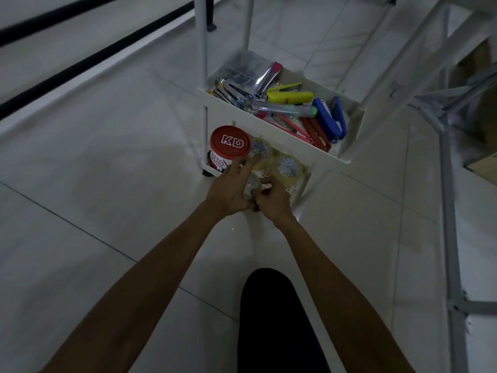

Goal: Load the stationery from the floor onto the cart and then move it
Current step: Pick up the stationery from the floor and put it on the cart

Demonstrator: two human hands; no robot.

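Head view: cart (317,154) holds staplers up top, tape rolls below. Left hand (228,195) spread, right hand (271,201) curled, together gripping a tape roll (252,185) over the lower shelf; crowding could topple the red-lidded tub (228,146).

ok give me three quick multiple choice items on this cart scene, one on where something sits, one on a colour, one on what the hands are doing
1. Where does the KD tub stand?
A. upper tray
B. lower shelf, beside the tape rolls
C. floor, away from the cart

2. What colour is the tub's lid?
A. red
B. blue
C. yellow

3. What are the hands doing?
A. hanging idle, apart
B. gripping the cart's post
C. together on a tape roll at the lower shelf

Answers: 1 B, it stands at the lower shelf's corner, next to tape rolls. 2 A, the lid with white letters is red. 3 C, left hand and right hand meet around a tape roll.
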